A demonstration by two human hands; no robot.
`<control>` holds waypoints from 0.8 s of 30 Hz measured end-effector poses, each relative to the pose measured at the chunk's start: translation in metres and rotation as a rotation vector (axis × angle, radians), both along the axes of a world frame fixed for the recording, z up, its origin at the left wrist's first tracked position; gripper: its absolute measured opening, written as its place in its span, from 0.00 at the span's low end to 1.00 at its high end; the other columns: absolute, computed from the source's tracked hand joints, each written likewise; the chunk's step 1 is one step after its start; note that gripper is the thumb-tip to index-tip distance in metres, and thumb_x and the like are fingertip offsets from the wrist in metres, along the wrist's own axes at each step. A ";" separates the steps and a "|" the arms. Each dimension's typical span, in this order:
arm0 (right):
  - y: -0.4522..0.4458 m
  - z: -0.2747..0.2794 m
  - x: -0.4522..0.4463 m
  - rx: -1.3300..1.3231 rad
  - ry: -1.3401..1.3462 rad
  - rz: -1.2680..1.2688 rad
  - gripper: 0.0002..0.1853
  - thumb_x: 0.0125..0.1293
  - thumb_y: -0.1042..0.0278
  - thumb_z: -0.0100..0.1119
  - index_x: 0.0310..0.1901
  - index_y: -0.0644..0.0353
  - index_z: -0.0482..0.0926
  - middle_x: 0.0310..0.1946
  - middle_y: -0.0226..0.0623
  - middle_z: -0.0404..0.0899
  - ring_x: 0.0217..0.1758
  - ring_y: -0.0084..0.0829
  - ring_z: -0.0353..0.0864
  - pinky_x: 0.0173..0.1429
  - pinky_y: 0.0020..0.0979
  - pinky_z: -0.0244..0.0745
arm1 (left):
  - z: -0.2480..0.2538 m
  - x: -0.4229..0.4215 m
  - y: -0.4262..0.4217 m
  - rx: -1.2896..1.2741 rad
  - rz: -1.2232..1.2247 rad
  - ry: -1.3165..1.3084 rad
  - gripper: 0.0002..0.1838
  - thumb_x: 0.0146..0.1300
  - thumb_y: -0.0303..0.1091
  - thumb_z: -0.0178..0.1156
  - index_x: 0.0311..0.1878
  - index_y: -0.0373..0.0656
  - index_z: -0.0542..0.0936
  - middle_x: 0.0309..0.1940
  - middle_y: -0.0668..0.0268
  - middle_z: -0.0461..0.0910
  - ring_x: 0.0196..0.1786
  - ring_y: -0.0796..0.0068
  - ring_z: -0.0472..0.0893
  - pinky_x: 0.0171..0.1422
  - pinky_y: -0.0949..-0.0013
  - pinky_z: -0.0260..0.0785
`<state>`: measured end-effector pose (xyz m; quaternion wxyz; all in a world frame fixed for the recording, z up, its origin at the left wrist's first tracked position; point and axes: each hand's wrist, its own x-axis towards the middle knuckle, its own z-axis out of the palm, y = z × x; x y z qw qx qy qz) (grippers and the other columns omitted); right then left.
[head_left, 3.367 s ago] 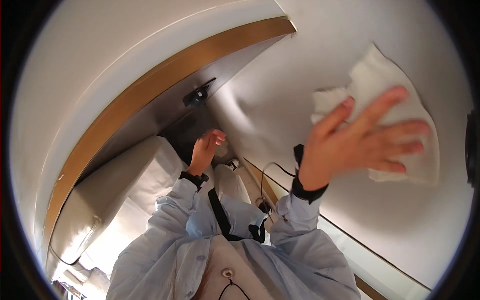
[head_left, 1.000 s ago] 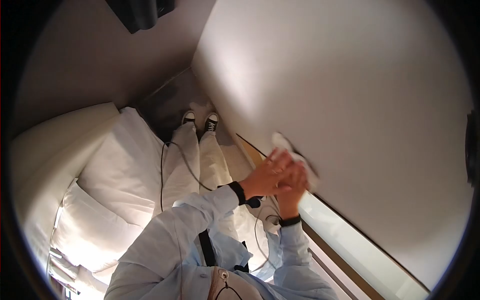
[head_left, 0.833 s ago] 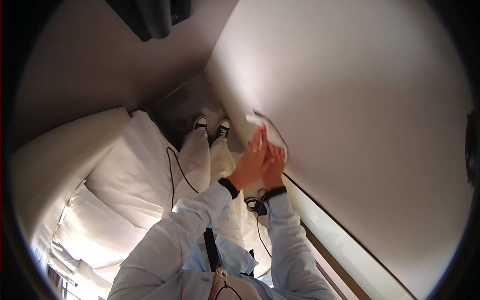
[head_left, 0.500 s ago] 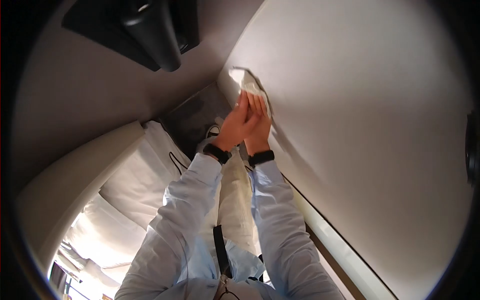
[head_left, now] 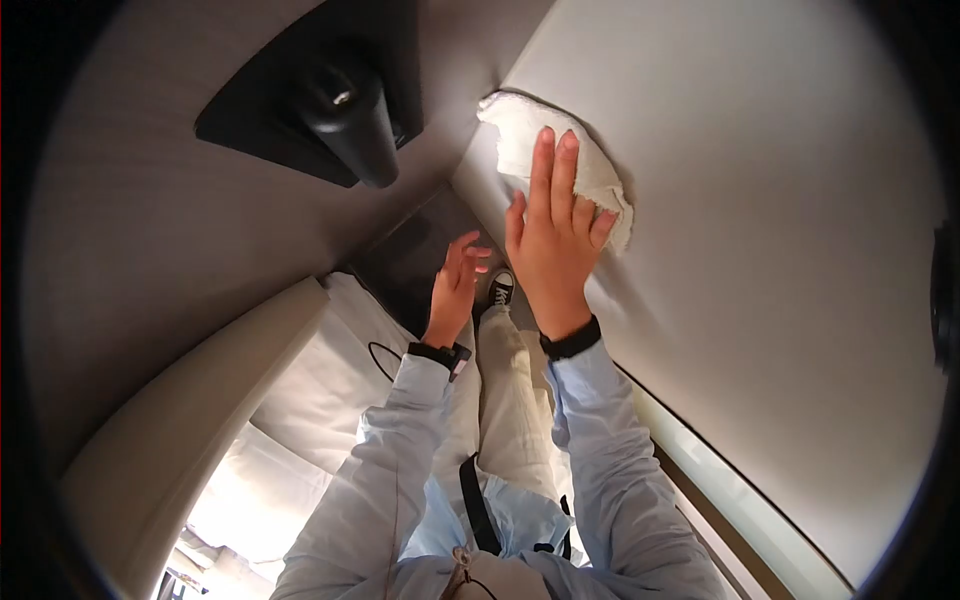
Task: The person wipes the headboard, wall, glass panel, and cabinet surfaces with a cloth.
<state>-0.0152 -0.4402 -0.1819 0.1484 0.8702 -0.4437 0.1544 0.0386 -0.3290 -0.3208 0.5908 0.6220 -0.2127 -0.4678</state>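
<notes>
My right hand (head_left: 560,240) holds a white cloth (head_left: 520,140) against the pale panel (head_left: 760,250) on the right. Its index and middle fingers stretch out over the fabric, while the other two are bent. The cloth looks folded and has a frayed edge; part of it is hidden beneath my hand. Lower and to the left, my left hand (head_left: 457,285) hangs in the air, fingers loosely curved and apart, with nothing visible in it. It touches neither cloth nor panel.
A black fixture with a thick handle (head_left: 360,130) sticks out of the grey wall (head_left: 180,250) at upper left. White bedding (head_left: 310,400) lies on the left behind a curved beige edge (head_left: 200,400). A dark sneaker (head_left: 502,288) stands on the floor below.
Both hands were together at the cloth and have come apart. My left hand has dropped away to the left. More of the cloth shows now, with my right hand spread over it.
</notes>
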 end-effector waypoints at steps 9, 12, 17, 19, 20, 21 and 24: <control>0.000 -0.244 -0.048 1.037 0.477 -0.114 0.34 0.59 0.73 0.50 0.70 0.61 0.58 0.69 0.35 0.63 0.69 0.35 0.66 0.59 0.34 0.72 | -0.021 0.007 0.023 0.058 -0.135 -0.118 0.16 0.74 0.36 0.40 0.51 0.37 0.76 0.39 0.58 0.83 0.39 0.68 0.83 0.45 0.68 0.72; 0.030 -0.285 -0.108 0.417 0.230 0.234 0.33 0.58 0.72 0.54 0.68 0.61 0.62 0.62 0.41 0.70 0.62 0.35 0.72 0.61 0.35 0.69 | -0.018 0.008 0.026 0.088 -0.178 -0.172 0.14 0.72 0.31 0.41 0.49 0.37 0.76 0.39 0.57 0.83 0.39 0.66 0.84 0.45 0.67 0.73; 0.043 -0.063 -0.086 0.843 0.282 -0.215 0.31 0.60 0.68 0.56 0.67 0.59 0.66 0.63 0.38 0.69 0.71 0.31 0.60 0.72 0.33 0.54 | -0.018 -0.014 0.015 0.037 -0.167 -0.087 0.16 0.74 0.34 0.38 0.48 0.37 0.76 0.39 0.64 0.83 0.40 0.74 0.80 0.45 0.71 0.70; 0.040 -0.036 -0.102 0.281 0.226 -0.168 0.32 0.62 0.64 0.55 0.69 0.57 0.64 0.67 0.39 0.64 0.71 0.37 0.59 0.71 0.39 0.52 | -0.020 -0.021 0.013 0.016 -0.182 -0.091 0.16 0.74 0.32 0.40 0.47 0.36 0.77 0.38 0.61 0.83 0.39 0.72 0.82 0.46 0.70 0.72; 0.042 -0.032 -0.111 -0.280 0.153 -0.109 0.33 0.64 0.61 0.55 0.71 0.56 0.61 0.70 0.39 0.60 0.72 0.43 0.58 0.70 0.45 0.51 | -0.021 -0.024 0.010 -0.005 -0.201 -0.106 0.15 0.73 0.31 0.42 0.46 0.34 0.77 0.38 0.58 0.83 0.39 0.69 0.83 0.46 0.69 0.75; 0.042 -0.037 -0.114 -0.272 0.161 -0.120 0.33 0.64 0.61 0.55 0.71 0.56 0.61 0.70 0.39 0.60 0.72 0.43 0.58 0.70 0.45 0.51 | -0.025 -0.027 0.009 0.000 -0.214 -0.100 0.15 0.73 0.31 0.42 0.46 0.34 0.77 0.38 0.58 0.83 0.39 0.69 0.83 0.46 0.69 0.75; 0.039 -0.069 -0.097 -0.025 0.284 -0.217 0.34 0.62 0.61 0.54 0.72 0.45 0.60 0.72 0.33 0.58 0.69 0.40 0.64 0.60 0.43 0.65 | -0.040 -0.035 0.014 0.002 -0.201 -0.080 0.18 0.75 0.37 0.39 0.48 0.36 0.76 0.38 0.63 0.82 0.38 0.74 0.80 0.45 0.71 0.71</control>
